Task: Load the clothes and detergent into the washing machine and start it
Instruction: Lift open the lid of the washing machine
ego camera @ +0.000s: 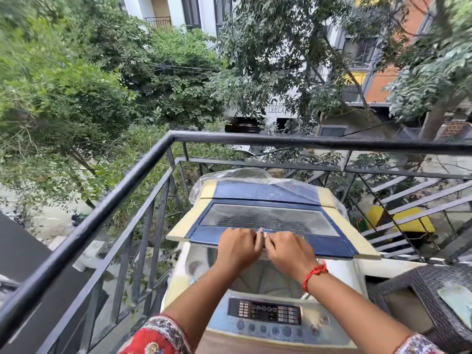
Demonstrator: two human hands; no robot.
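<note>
Together, both hands' fingers [258,237] curled, gripping lid [270,218] edge

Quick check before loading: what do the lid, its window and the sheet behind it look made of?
Lid: looks like glossy blue plastic with yellowed cream edges.
Window: clear glass or plastic, dusty; the drum shows through it.
Sheet: thin clear plastic film, crinkled and shiny.

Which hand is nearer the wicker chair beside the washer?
Right. The right hand grips the lid edge on the side toward the wicker chair; the left hand grips beside it, farther away.
</note>
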